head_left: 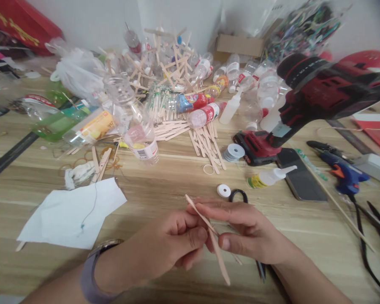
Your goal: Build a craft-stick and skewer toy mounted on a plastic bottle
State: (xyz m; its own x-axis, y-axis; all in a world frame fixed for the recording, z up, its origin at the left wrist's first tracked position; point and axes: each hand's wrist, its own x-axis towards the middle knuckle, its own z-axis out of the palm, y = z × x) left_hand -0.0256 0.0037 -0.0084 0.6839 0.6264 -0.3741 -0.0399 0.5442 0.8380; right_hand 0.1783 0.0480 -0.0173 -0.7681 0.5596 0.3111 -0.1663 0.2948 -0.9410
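Close by at 12 o'clock, your left hand (190,240) pinches thin wooden sticks (220,259). Your right hand (245,228) touches them, thumb and fingers apart. White paper (68,215) is at 10. A little bottle (266,178) lies at 1, and farther off more sticks (205,143) sit at 12.

Two bare hands, left (183,238) and right (250,230). Pale flat wooden sticks (221,259): dozens, at least one of them between the hands; exact tally impossible. Clear plastic bottles (145,150): more than ten, heap too tangled for a full count. Singles, one each: red-and-black cordless drill (331,93), blue hot-glue gun (342,168), dark flat smartphone (304,179), round pale-blue spool (233,153), yellow-labelled white glue bottle (266,179), brown cardboard box (240,44), lilac-strapped wristwatch (91,274).
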